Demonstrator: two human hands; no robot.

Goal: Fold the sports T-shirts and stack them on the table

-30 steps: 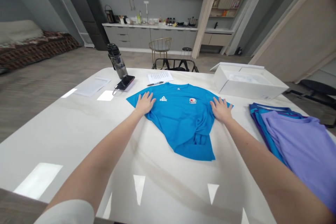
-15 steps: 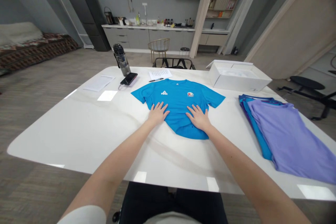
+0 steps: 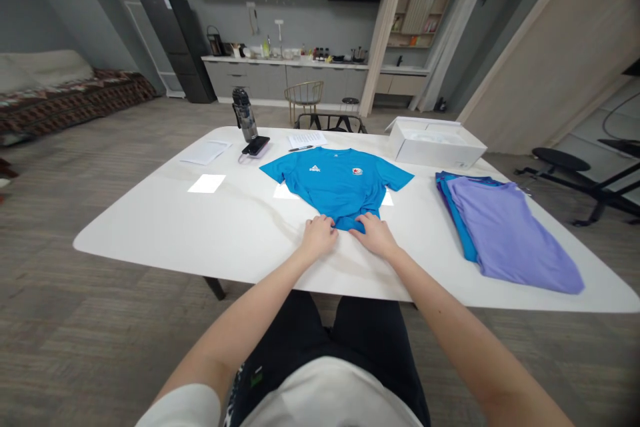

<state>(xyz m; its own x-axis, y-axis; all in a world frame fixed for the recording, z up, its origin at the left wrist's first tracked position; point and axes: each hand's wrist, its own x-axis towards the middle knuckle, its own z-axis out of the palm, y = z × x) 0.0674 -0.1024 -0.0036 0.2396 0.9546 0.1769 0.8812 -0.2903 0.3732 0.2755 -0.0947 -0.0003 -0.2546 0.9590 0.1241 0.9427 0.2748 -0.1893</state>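
Observation:
A bright blue T-shirt point(image 3: 335, 177) lies front up on the white table point(image 3: 240, 240), its collar away from me and its sleeves spread. White print and a small red and white badge mark its chest. The bottom part is bunched and narrowed between my hands. My left hand point(image 3: 319, 236) has its fingers curled onto the hem's left side. On the right side of the hem, my right hand point(image 3: 376, 235) grips the fabric with thumb and fingers. The exact pinch under the fingertips is partly hidden.
To the right lies a stack of garments, a lilac one point(image 3: 515, 233) on top. Behind it stands an open white box point(image 3: 440, 147). A water bottle point(image 3: 244, 117), a phone point(image 3: 256, 145), a pen point(image 3: 301, 148) and papers point(image 3: 206, 151) are toward the far left.
My hands have slid from flat on the shirt's middle down to its hem, closer together, and the fingers have curled. The shirt's lower part is now gathered. The view has shifted.

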